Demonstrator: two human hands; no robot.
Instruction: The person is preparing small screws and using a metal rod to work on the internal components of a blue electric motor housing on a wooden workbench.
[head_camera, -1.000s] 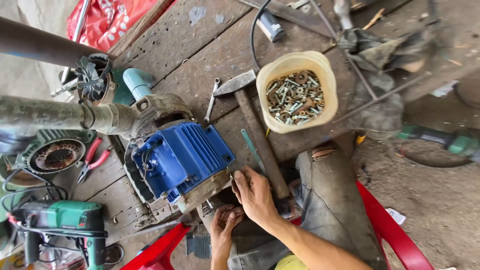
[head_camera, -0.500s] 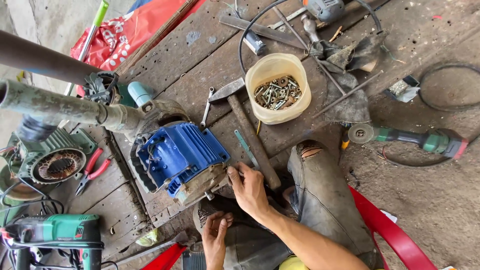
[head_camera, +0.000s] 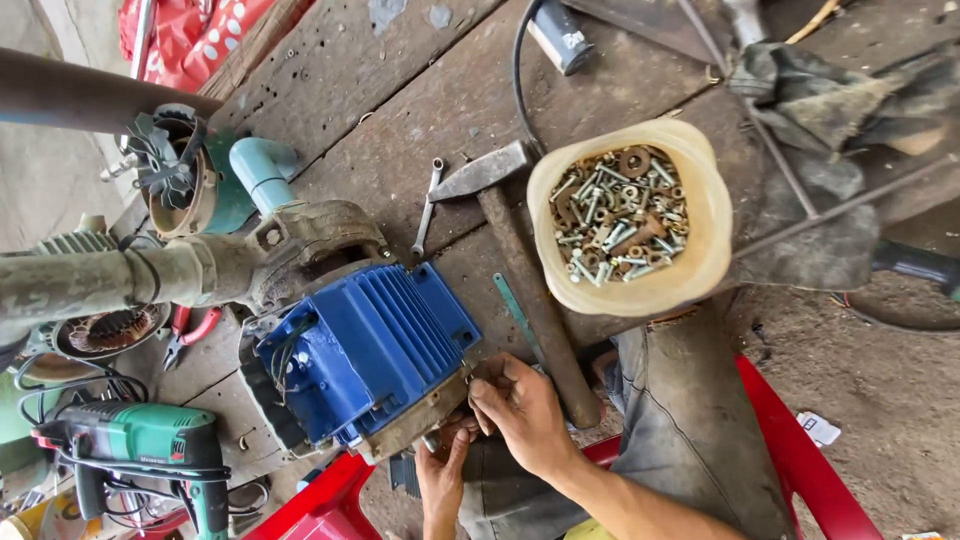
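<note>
Blue motor housing (head_camera: 365, 350) on wooden bench (head_camera: 400, 90) | right hand (head_camera: 525, 410) fingers pinched at its end plate | left hand (head_camera: 442, 470) beneath, grip unclear | hammer (head_camera: 520, 270) alongside

We see few such things here. A red plastic bag (head_camera: 205, 35) with white print lies crumpled at the far left corner of the wooden worktop (head_camera: 400, 90), partly off its edge. A small white label (head_camera: 573, 41) sits on the end of a dark cylinder (head_camera: 556, 33) near the worktop's far edge. Off the worktop, on the dirt floor at the right, lies a small white paper packet (head_camera: 821, 428) with bluish print, beside the red chair. A dark label strip (head_camera: 152, 459) runs along the green power drill (head_camera: 140, 440) at lower left. No signs or screens show.
</note>
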